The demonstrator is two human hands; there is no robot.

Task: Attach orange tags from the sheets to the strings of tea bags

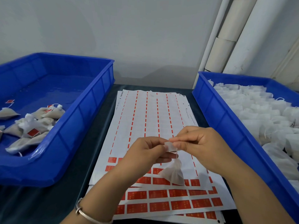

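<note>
Tea bag: pale, translucent pyramid mesh tea bag (174, 174) hanging by white string (176, 153) over orange tag sheets (161, 194).
Fingers: left hand (146, 153) and right hand (196, 143) fingers clamped on small white-backed paper tag (169, 146).

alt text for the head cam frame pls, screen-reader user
Two hands, left hand and right hand, pinch a small tag on the string of a hanging tea bag above sheets of orange tags. A blue tray at left holds tagged tea bags; another blue tray at right holds white untagged ones.
</note>
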